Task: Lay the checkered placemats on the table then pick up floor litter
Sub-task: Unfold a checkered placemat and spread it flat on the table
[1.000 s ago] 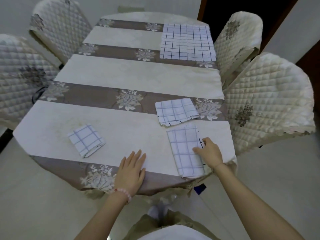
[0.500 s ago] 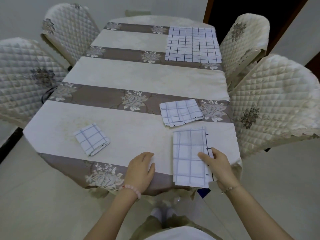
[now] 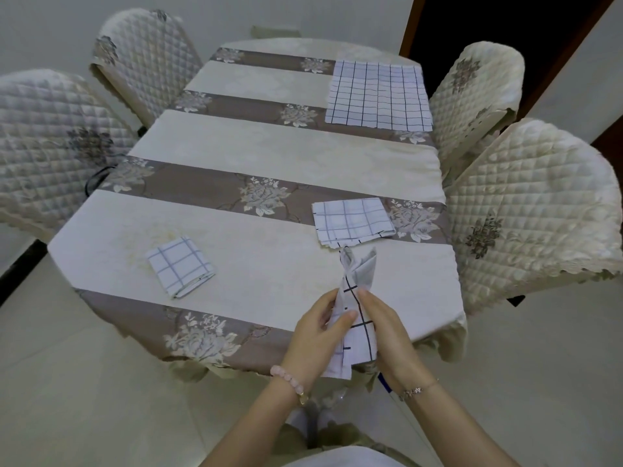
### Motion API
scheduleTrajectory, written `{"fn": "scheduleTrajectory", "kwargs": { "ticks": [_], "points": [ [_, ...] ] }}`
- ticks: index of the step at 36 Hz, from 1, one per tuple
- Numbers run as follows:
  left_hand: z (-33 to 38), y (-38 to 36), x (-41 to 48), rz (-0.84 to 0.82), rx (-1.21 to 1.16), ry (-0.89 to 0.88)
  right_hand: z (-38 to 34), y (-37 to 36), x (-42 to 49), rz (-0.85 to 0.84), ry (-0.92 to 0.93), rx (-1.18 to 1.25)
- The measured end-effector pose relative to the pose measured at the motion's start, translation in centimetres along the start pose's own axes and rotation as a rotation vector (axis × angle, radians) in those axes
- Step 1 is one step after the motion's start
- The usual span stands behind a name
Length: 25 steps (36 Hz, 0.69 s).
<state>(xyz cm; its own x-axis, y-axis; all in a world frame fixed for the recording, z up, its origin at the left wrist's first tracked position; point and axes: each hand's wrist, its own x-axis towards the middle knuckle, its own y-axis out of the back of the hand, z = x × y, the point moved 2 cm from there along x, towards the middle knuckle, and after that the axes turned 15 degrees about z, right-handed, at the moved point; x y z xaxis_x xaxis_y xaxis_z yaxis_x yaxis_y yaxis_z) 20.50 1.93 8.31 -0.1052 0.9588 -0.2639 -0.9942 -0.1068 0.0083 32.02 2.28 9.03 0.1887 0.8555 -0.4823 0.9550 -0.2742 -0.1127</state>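
A crumpled checkered placemat (image 3: pixel 359 342) is held up over the near edge of the surface (image 3: pixel 269 170), left hand (image 3: pixel 315 332) and right hand (image 3: pixel 387 328) each pinching it in a closed grip. A spread placemat (image 3: pixel 377 96) lies at the far right corner.

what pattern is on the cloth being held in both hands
White with a dark grid check on the held placemat; head view.

We raise our left hand (image 3: pixel 313 335) and right hand (image 3: pixel 391 332) side by side (forearms bare), both pinching the placemat (image 3: pixel 360 343).
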Motion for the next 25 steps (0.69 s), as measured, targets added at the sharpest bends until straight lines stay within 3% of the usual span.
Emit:
{"fn": "scheduleTrajectory", "kwargs": {
  "ticks": [13, 18, 25],
  "points": [
    [0.0, 1.2, -0.3, 0.01, 0.109, 0.021, 1.0, 0.0, 0.3, -0.02, -0.015, -0.073],
    [-0.4, 3.0, 0.6, 0.227, 0.194, -0.056, 0.2, 0.7, 0.8, 0.075, 0.052, -0.135],
    [-0.6, 6.1, 2.3, 0.353, -0.027, 0.005, 0.2, 2.7, 2.2, 0.14, 0.016, -0.171]
  ]
}}
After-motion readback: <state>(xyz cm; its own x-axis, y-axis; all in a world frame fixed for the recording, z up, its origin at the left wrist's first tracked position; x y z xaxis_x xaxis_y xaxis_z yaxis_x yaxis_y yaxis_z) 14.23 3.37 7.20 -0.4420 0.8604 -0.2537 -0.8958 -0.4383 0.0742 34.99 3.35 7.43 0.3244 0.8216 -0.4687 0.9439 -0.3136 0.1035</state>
